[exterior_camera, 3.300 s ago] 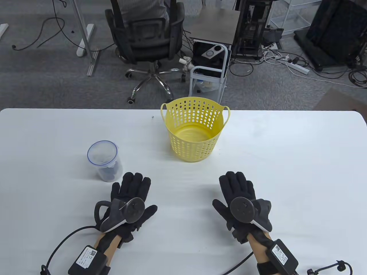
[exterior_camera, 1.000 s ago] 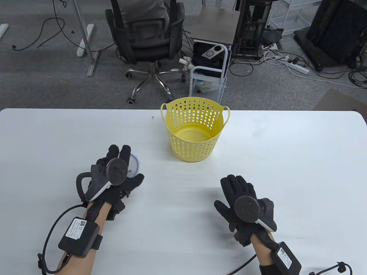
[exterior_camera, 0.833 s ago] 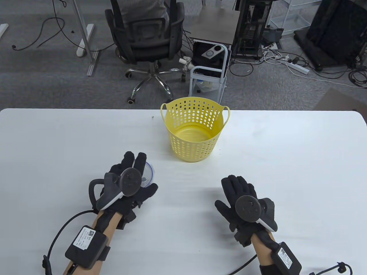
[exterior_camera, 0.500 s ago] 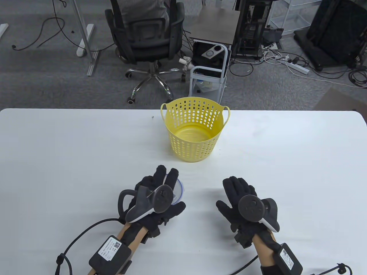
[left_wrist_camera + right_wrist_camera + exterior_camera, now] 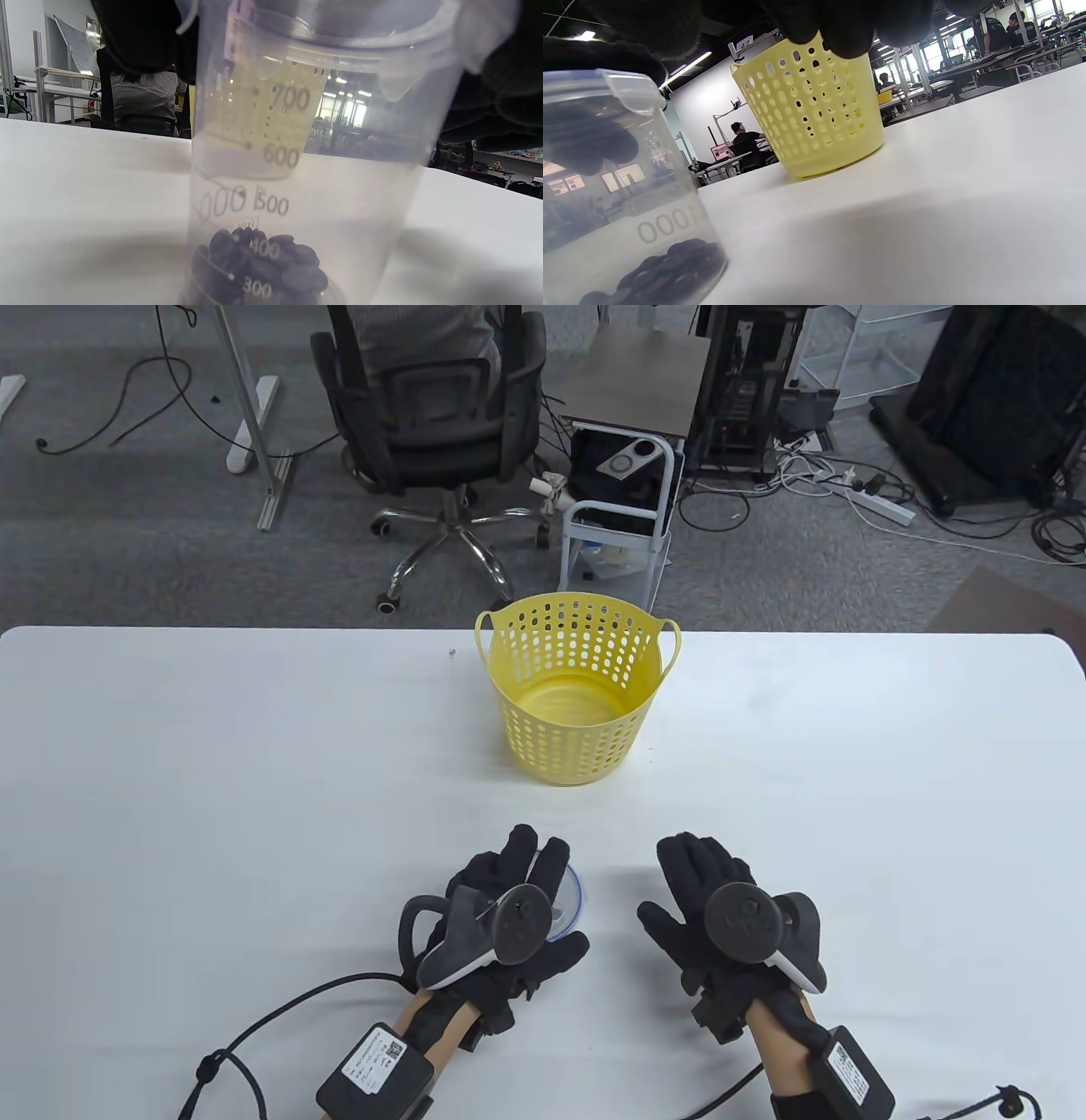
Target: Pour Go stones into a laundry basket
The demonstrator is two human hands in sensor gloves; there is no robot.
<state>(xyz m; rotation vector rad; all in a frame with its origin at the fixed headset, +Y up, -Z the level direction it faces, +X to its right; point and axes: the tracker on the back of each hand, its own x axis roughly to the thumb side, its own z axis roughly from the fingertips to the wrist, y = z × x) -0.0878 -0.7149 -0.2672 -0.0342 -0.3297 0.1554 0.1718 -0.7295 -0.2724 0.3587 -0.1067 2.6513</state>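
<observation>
**Lidded jar in the left hand, basket waiting at the far edge**

While the left hand [image 5: 501, 920] wraps its fingers around the upper part of the clear jar [image 5: 297, 169], the container stands or hangs just off the white table [image 5: 170, 814] near the middle of the near edge; whether its base touches the surface cannot be told. The blue-rimmed lid [image 5: 575, 891] is on, and in the right wrist view one of its clip tabs shows folded down over the rim. A small heap of black Go stones [image 5: 263, 262] lies in the bottom of the jar, well below its printed upper marks. The right hand [image 5: 721, 916] is just to the right of the jar, fingers spread flat and holding nothing. The yellow laundry basket [image 5: 577, 695] stands upright at the middle of the far edge, well apart from both hands, and its floor looks bare.

The chief risk, as I judge it, is the lid: tipping before it is off pours nothing, and prying the clips one-handed could jerk the jar and scatter stones. The basket is light and perforated, so knocking its rim with the jar might push it over the far edge. The stones also seem small enough to bounce on the hard floor if poured from high.
</observation>
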